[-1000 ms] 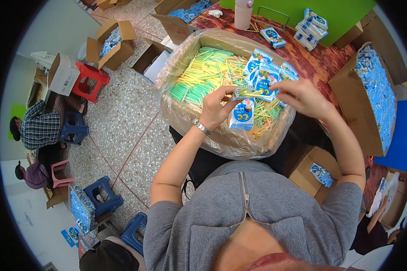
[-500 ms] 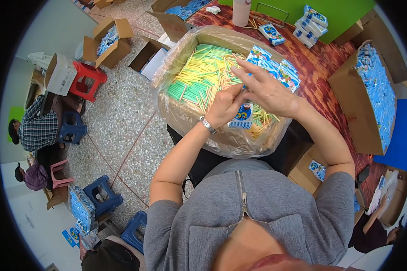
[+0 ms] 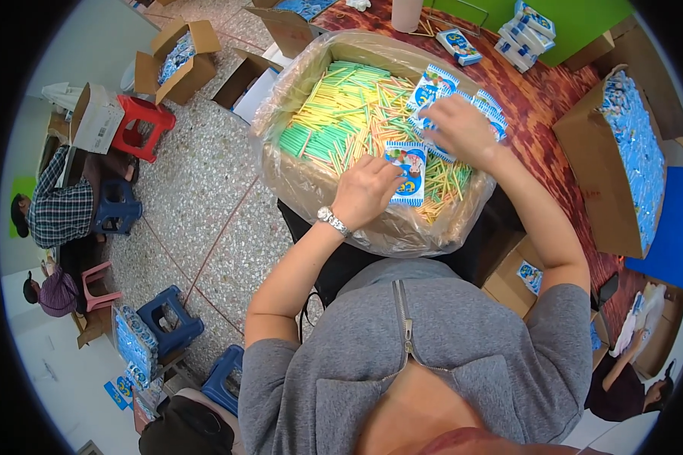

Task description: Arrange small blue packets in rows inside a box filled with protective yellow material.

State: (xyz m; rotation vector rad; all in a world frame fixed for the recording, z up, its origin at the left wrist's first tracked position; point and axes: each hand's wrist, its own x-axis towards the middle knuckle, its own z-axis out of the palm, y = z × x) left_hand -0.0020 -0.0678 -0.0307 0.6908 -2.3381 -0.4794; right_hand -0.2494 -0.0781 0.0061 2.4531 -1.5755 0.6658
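Observation:
A large cardboard box lined with clear plastic (image 3: 277, 178) holds loose thin sticks (image 3: 341, 106) in green, yellow and pink. One flat blue-and-white packet (image 3: 407, 171) lies on the sticks, its left edge under the curled fingers of my left hand (image 3: 364, 189). Higher up and to the right, more such packets (image 3: 435, 82) overlap each other. Over these my right hand (image 3: 467, 133) bends its fingers down, and they appear closed on a packet. Both thumbs are largely hidden.
A red marbled tabletop (image 3: 531, 125) carries stacked packets (image 3: 525, 38) and a pale cup (image 3: 406, 15). Right stands a carton full of blue packets (image 3: 634, 159). Stools, including a red one (image 3: 143, 125), and open cartons (image 3: 178, 64) stand left. Other people (image 3: 61, 208) sit further off.
My hands, close together before, have parted. The left has moved down and left, uncovering the lower packet; the right has moved right and bent its spread fingers over the upper packets.

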